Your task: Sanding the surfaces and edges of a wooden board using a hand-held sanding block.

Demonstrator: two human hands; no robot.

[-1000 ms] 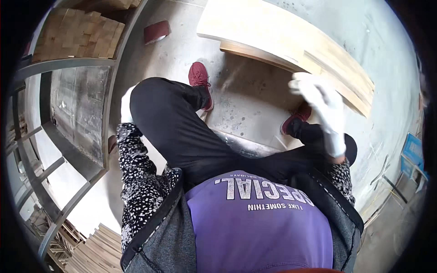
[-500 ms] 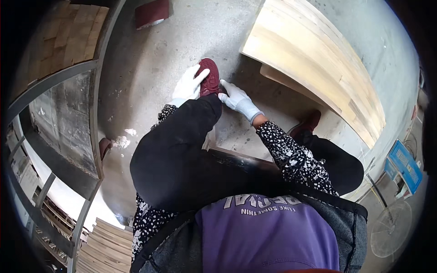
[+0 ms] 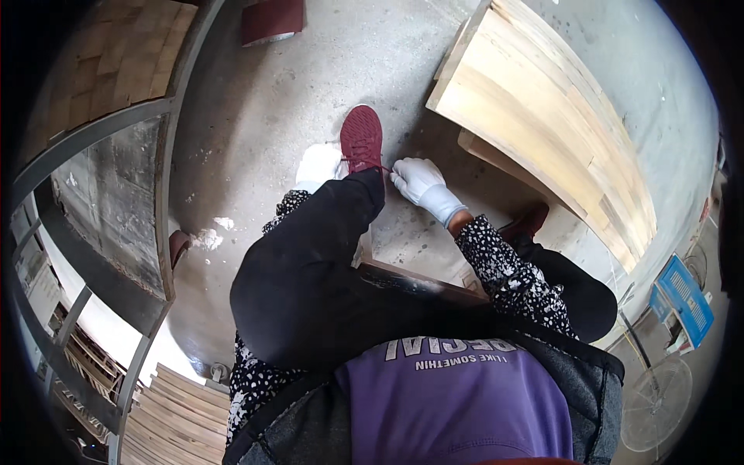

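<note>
A dark red lace-up shoe (image 3: 362,128) is on my foot, resting on the floor in front of me. My right hand (image 3: 421,184), in a white glove, is closed to the right of the shoe, pinching one end of its red shoelace (image 3: 387,168). The lace runs taut from the shoe to the fingertips. On the shoe's left side, my left hand (image 3: 318,164), also gloved in white, is closed by the laces; a bit of red lace shows at its fingers. Black trousers cover my raised leg (image 3: 302,256). My other red shoe (image 3: 529,221) is back at the right, in shadow.
Stacked wooden boards (image 3: 542,108) stand at the front right. On the left is a metal rack (image 3: 164,194) with wood panels. A dark red block (image 3: 271,21) lies on the floor ahead. Wood strips (image 3: 182,418) lie at lower left; a blue box (image 3: 683,291) and a round fan (image 3: 657,399) are at right.
Both hands have come off the top of the shoe and drawn apart to its two sides. The fingers have closed, and the lace is pulled out to the right.
</note>
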